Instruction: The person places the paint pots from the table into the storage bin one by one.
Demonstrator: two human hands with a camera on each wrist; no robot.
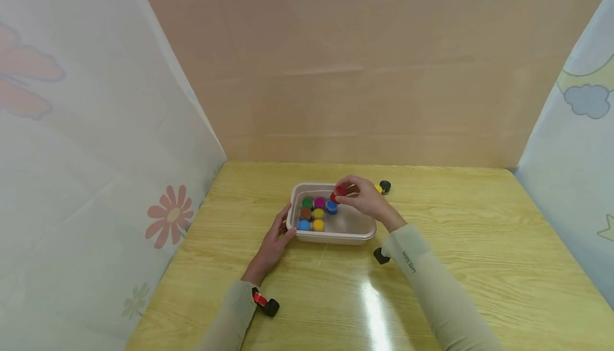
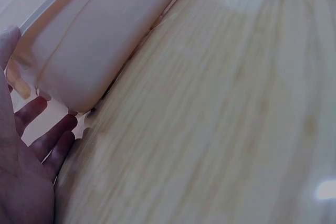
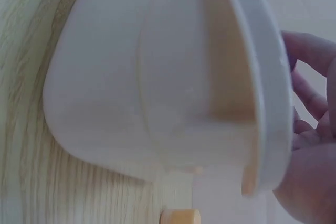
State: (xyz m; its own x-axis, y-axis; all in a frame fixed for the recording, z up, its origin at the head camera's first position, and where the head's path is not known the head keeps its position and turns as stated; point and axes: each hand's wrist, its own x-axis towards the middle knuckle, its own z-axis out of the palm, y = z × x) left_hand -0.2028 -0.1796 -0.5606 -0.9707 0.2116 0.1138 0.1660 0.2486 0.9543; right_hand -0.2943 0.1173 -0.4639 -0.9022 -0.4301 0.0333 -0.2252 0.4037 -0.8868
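A pale plastic tub (image 1: 352, 238) stands on the table with several small paint jars inside. My left hand (image 1: 272, 244) grips its left end; in the left wrist view the thumb lies on the rim and the fingers are by the outer wall. Over the tub, my right hand (image 1: 364, 199) pinches a red paint jar (image 1: 338, 193) between thumb and fingers. Just left of and below it are a blue jar (image 1: 331, 207) and a magenta jar (image 1: 320, 203). Green (image 1: 307, 203), brown (image 1: 305, 213), yellow and light blue jars fill the tub's left part. In the right wrist view the tub wall (image 3: 105, 77) hides the held jar.
On the table beyond my right hand lie a yellow jar (image 1: 378, 188) and a black jar (image 1: 385, 186). A brown-covered wall (image 1: 374, 100) rises behind the table (image 1: 479, 244). Printed white sheets (image 1: 96, 154) flank both sides.
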